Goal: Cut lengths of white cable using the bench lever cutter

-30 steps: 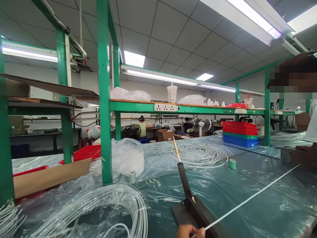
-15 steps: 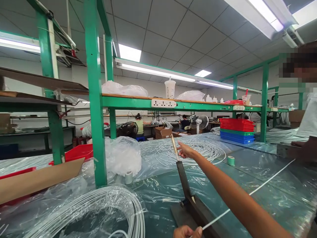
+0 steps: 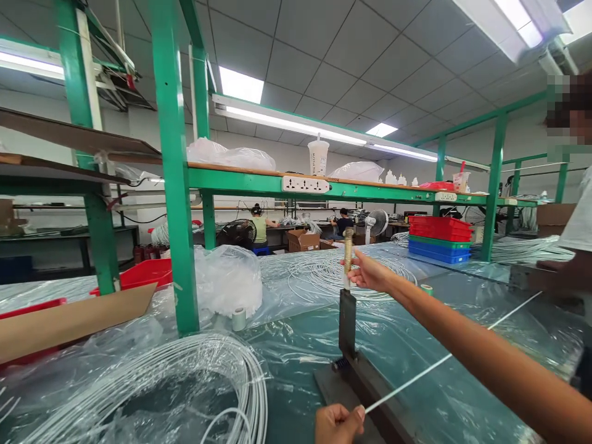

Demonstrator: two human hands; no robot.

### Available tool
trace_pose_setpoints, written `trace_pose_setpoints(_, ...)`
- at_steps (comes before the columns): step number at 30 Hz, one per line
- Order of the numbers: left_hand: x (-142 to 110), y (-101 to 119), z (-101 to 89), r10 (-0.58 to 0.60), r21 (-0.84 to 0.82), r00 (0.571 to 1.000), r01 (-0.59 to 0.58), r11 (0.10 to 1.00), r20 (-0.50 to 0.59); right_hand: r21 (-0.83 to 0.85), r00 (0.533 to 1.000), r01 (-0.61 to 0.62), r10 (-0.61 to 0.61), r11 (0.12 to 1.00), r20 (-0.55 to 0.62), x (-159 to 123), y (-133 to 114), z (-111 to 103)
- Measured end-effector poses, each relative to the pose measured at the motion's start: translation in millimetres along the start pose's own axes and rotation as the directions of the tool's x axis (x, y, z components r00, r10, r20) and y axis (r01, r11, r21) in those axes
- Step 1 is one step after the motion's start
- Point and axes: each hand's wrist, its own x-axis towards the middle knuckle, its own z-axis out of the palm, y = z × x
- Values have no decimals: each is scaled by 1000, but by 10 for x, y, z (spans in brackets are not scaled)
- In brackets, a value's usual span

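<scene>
At far left, a cardboard sheet point(image 3: 78, 324) slants in front of a red tray point(image 3: 148, 274). Next comes a green post point(image 3: 178, 185), which rises from the table and blocks part of the view behind it. In front of the post lies a large coil of white cable point(image 3: 259, 385), partly under clear plastic; just behind it are a bulging plastic bag point(image 3: 229, 280) and a pale roll of tape point(image 3: 238, 319).

The left hand point(image 3: 340, 423), at the bottom edge, pinches a white cable point(image 3: 416, 375) between thumb and fingers. The cable runs up to the right, across the view of the hinged metal tool point(image 3: 348, 324); whether they touch is unclear. The tool's lever stands upright, and the right hand point(image 3: 367, 271) grips its handle point(image 3: 348, 250) near the top. The right forearm crosses over the cable, hiding a stretch of it, and partly covers a green tape roll point(image 3: 426, 288). Behind that hand spreads a loose cable coil point(image 3: 308, 277).

Farther right sit stacked red, green and blue trays point(image 3: 439, 237). At the right edge, beside the cable's far end, a co-worker point(image 3: 576, 222) stands near a metal block point(image 3: 522, 274).
</scene>
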Motion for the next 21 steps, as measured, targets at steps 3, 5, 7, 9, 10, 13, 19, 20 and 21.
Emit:
trace_pose_setpoints(3, -12, 16, -2, 0, -12, 1000, 0, 1000, 14, 39, 1000, -20, 20, 999, 11, -590, 86, -167)
trace_pose_setpoints(5, -11, 12, -7, -15, -6, 1000, 15, 1000, 22, 74, 998, -53, 52, 996, 17, -986, 239, -269)
trace_pose_setpoints(7, -6, 7, -17, -28, 1, 999, 28, 1000, 36, 113, 997, -76, 76, 991, -2, -1346, 435, -344)
trace_pose_setpoints(9, 0, 4, -28, -44, 13, 998, 44, 999, 54, 133, 988, -141, 149, 981, -52, -1643, 624, -378)
trace_pose_setpoints(10, 2, 2, -33, -53, 20, 997, 52, 998, 60, 134, 979, -178, 189, 975, -76, -1760, 704, -379)
trace_pose_setpoints(13, 0, -3, -38, -69, 34, 996, 67, 997, 57, 87, 950, -280, 289, 956, -120, -1979, 868, -349)
trace_pose_setpoints(19, -18, -9, -36, -80, 32, 995, 79, 996, 55, -77, 925, -380, 377, 922, -50, -2008, 1067, -323)
trace_pose_setpoints(20, -17, -11, -37, -83, 30, 995, 81, 996, 58, -126, 919, -393, 393, 911, -21, -2002, 1110, -327)
trace_pose_setpoints(21, -14, -14, -37, -84, 28, 995, 83, 996, 60, -167, 919, -388, 393, 906, -2, -2000, 1157, -333)
